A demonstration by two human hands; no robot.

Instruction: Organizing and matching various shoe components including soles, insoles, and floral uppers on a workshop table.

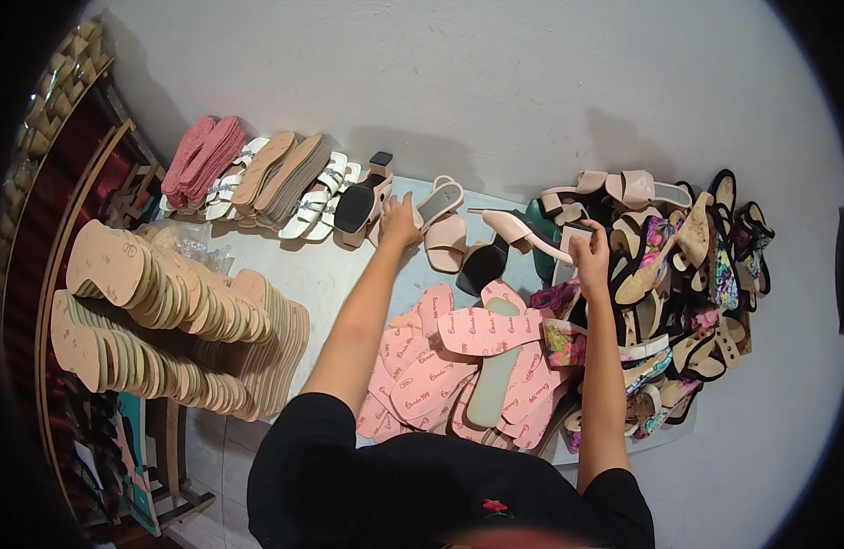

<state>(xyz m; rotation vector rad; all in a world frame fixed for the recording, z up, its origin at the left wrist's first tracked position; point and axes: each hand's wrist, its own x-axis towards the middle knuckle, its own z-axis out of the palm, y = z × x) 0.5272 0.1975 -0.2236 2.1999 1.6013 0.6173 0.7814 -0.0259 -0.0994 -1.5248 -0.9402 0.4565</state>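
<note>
My right hand grips a pale beige heeled sandal, its fingers and thumb closed around one end and the shoe tilted above the table. My left hand reaches to the back of the table with its fingers apart. Right beside it is a beige sandal with a black sole, lying sole outward; whether the fingers touch it I cannot tell. On its other side stand beige open-toed sandals. Below the held shoe lies another sandal with a black sole.
Pink printed insoles lie heaped before me, with a pale green sole-shaped piece on them. Stacked beige insoles fill the left. White sandals and pink soles line the back left. Floral wedge sandals crowd the right.
</note>
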